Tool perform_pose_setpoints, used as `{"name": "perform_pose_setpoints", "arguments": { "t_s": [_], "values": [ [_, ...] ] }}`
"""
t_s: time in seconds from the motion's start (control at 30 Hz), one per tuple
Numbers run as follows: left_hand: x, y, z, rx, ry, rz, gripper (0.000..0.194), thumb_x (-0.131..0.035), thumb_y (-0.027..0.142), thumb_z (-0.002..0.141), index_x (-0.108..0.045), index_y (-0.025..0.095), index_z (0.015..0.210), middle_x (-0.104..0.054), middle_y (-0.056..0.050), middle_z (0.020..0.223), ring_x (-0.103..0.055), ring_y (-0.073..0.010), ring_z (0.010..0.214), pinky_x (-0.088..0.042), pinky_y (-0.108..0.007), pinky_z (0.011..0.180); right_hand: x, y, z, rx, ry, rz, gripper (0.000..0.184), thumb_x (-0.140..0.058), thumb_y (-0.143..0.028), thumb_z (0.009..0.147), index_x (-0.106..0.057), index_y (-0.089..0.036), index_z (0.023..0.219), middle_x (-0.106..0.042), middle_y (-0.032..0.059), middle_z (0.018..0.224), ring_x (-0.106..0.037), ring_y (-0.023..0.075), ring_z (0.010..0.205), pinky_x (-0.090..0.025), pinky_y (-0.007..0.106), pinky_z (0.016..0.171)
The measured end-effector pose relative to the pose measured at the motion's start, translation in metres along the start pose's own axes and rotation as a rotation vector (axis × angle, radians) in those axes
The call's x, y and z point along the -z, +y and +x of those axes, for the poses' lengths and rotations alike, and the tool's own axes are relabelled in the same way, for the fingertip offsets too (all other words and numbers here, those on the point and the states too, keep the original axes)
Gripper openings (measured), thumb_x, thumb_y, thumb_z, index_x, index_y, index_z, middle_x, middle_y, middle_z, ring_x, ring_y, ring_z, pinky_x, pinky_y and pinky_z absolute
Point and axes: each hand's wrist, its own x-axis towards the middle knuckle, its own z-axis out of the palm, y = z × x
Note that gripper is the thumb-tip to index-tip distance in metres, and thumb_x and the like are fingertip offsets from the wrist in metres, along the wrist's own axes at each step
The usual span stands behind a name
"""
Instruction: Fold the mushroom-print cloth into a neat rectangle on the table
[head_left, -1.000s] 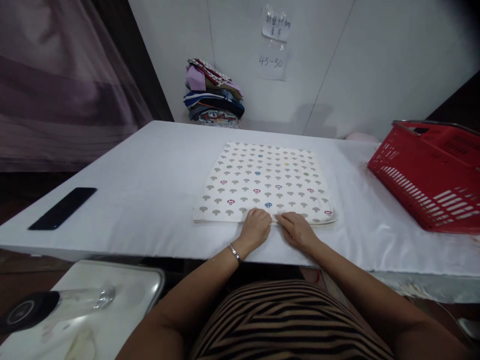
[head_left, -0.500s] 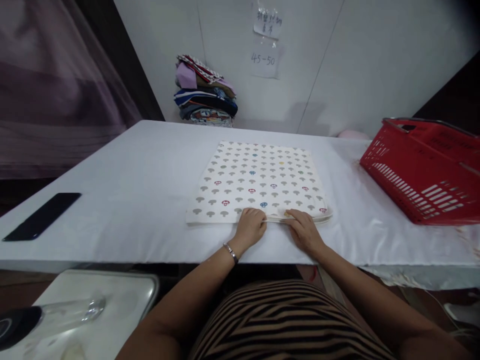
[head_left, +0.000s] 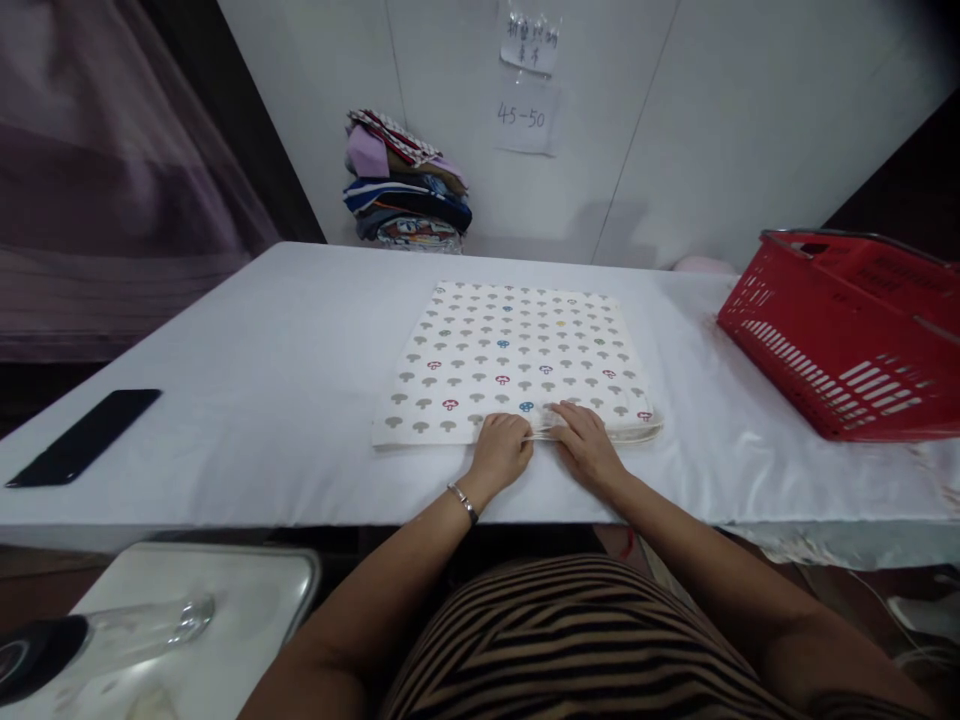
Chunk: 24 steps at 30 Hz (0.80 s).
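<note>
A folded cream cloth (head_left: 517, 355) printed with small mushrooms lies flat in the middle of the white table (head_left: 262, 370). My left hand (head_left: 501, 450) is closed on the cloth's near edge, fingers curled over the layers. Right beside it, my right hand (head_left: 589, 445) pinches the same near edge, lifting the top layer slightly. Both hands sit close together at the middle of that edge.
A red plastic basket (head_left: 847, 335) stands at the right of the table. A stack of folded clothes (head_left: 405, 180) rests against the back wall. A black phone (head_left: 82, 435) lies at the table's left. A stool with a glass bottle (head_left: 112, 635) is below left.
My right hand has shifted a little left and forward along the cloth's near edge, raising the top layer slightly. My left hand stays where it was.
</note>
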Motion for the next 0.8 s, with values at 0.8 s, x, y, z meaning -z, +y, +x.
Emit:
{"name": "perform_pose_setpoints", "arguments": {
  "t_s": [0.8],
  "values": [
    [-0.002, -0.001, -0.001, -0.023, 0.031, 0.001, 0.010, -0.055, 0.012, 0.076, -0.052, 0.021, 0.080, -0.062, -0.001, 0.082, -0.054, -0.0189, 0.085, -0.037, -0.035, 0.081, -0.001, 0.002, -0.004, 0.065, 0.020, -0.041, 0.019, -0.046, -0.013, 0.089, -0.061, -0.019, 0.099, -0.046, 0.0148, 0.138, -0.031, 0.0247, 0.134, -0.032, 0.048, 0.102]
  ]
}}
